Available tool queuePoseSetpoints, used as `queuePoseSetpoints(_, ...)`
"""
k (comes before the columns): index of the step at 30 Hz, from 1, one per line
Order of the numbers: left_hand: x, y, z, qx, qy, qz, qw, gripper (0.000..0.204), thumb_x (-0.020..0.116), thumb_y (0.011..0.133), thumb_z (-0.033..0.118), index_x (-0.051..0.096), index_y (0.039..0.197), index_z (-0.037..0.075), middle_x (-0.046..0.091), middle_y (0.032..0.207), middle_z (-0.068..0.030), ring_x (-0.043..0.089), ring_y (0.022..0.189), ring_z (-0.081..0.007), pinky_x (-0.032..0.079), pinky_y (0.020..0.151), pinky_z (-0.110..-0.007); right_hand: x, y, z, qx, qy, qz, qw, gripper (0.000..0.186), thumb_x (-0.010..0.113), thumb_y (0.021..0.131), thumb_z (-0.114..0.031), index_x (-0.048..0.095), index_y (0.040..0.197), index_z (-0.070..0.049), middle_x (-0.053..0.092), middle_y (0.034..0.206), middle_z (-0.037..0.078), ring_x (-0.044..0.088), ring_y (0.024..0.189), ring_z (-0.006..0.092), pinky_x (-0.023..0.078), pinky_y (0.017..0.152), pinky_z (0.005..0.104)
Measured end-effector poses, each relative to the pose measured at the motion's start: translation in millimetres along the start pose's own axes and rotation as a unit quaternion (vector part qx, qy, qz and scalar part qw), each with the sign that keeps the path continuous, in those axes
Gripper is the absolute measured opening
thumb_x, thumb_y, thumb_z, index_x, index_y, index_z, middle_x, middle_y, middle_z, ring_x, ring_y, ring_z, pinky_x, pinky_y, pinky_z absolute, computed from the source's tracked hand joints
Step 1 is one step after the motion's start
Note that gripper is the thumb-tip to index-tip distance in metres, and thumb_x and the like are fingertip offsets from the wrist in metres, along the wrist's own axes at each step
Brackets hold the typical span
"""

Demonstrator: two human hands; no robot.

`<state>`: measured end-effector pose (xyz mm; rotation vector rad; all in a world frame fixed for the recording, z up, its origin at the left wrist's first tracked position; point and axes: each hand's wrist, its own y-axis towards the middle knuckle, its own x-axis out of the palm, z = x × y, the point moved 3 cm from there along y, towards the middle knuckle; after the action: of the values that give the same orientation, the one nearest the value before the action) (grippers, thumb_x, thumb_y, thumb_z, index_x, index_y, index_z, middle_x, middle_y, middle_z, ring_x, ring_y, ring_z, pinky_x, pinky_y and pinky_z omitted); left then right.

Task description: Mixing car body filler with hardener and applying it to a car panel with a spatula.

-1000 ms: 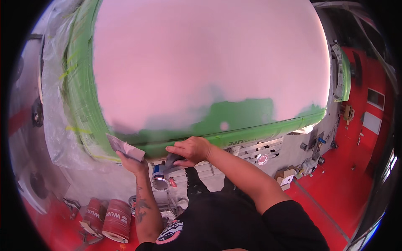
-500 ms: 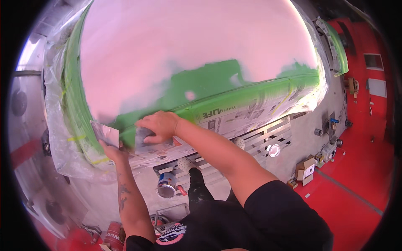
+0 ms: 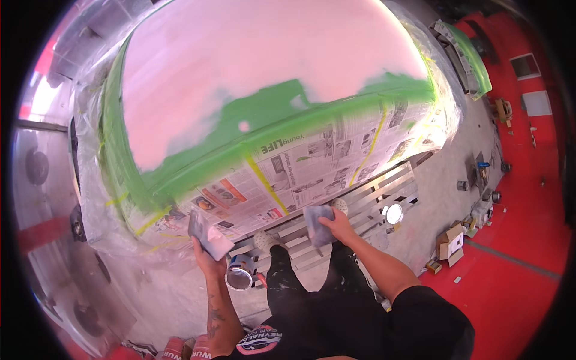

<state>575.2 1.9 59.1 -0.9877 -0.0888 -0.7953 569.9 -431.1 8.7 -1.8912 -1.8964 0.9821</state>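
A flat grey piece (image 3: pixel 200 225) with a pale pink patch on it is gripped in my left hand (image 3: pixel 209 260), in front of the masked panel's near left part. My right hand (image 3: pixel 339 228) grips a grey rectangular sheet or pad (image 3: pixel 317 224), slightly blurred; its exact kind I cannot tell. Both hands are apart from the panel. The large panel (image 3: pixel 270 42) is pale pink over most of its top, with a green painted strip (image 3: pixel 264 111) along its near edge and a small pale spot in the green. Newspaper (image 3: pixel 312 162) held by yellow tape covers its near side.
Beneath my feet is a slatted platform (image 3: pixel 372 195). An opened paint can (image 3: pixel 240 273) stands beside my left leg, and a bright round can (image 3: pixel 393 213) is on the right. Clear plastic sheeting (image 3: pixel 90 198) drapes the left side. Cardboard boxes (image 3: pixel 451 245) sit by the red floor (image 3: pixel 510 216).
Both hands have come back from the panel's near left corner toward my body. The right hand has moved right with its grey piece, away from the left hand.
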Motion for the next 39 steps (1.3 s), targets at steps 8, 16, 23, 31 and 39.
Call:
queuePoseSetpoints(8,6.5,-70.0,-57.0,-0.066,0.052,-0.049,0.995,0.05,0.046,0.109,0.049,0.059,0.135,0.008,0.069,0.123,-0.0081,0.068,0.11,-0.0248,0.056,0.095,-0.041,-126.1,-128.3,136.8,0.173,0.273,0.176,0.93,0.031,0.067,0.1,-0.015,0.066,0.127,0.0,0.073,0.114,0.008,0.069,0.1,0.0193,0.054,0.089,0.0341)
queuePoseSetpoints(16,129.5,-44.5,-46.5,-0.034,0.089,-0.156,0.983,0.054,0.044,0.111,0.044,0.051,0.143,0.001,0.064,0.133,-0.0127,0.066,0.119,-0.0262,0.055,0.102,-0.042,-144.2,-146.0,79.6,0.116,0.499,0.142,0.847,0.04,0.065,0.095,-0.005,0.057,0.134,-0.001,0.068,0.122,0.01,0.068,0.109,0.0246,0.054,0.1,0.0406)
queuePoseSetpoints(23,302.3,6.2,-81.1,0.09,0.127,-0.239,0.959,0.049,0.049,0.11,0.041,0.054,0.136,0.0,0.065,0.125,-0.0097,0.066,0.108,-0.0196,0.054,0.094,-0.035,-238.9,0.1,-91.4,-0.109,0.115,0.144,0.977,0.051,0.052,0.09,0.01,0.054,0.139,-0.004,0.066,0.122,0.011,0.063,0.112,0.0224,0.051,0.099,0.0358)
queuePoseSetpoints(31,425.9,-13.3,-146.4,0.269,0.347,-0.279,0.854,0.048,0.049,0.111,0.039,0.062,0.125,-0.004,0.068,0.107,-0.004,0.057,0.096,-0.0101,0.047,0.086,-0.028,-228.8,89.7,-306.1,-0.551,-0.425,0.103,0.711,0.067,0.06,0.071,0.011,0.069,0.131,-0.019,0.067,0.132,0.0,0.059,0.119,0.0267,0.044,0.099,0.0414)
queuePoseSetpoints(39,525.7,37.2,-146.2,0.358,0.281,-0.303,0.837,0.042,0.05,0.111,0.036,0.066,0.118,-0.003,0.067,0.099,-0.0005,0.053,0.085,-0.0081,0.045,0.077,-0.025,-235.1,156.7,-347.1,-0.567,-0.442,0.051,0.694,0.067,0.056,0.068,0.014,0.072,0.125,-0.017,0.069,0.13,0.0,0.059,0.123,0.0286,0.044,0.1,0.0427)
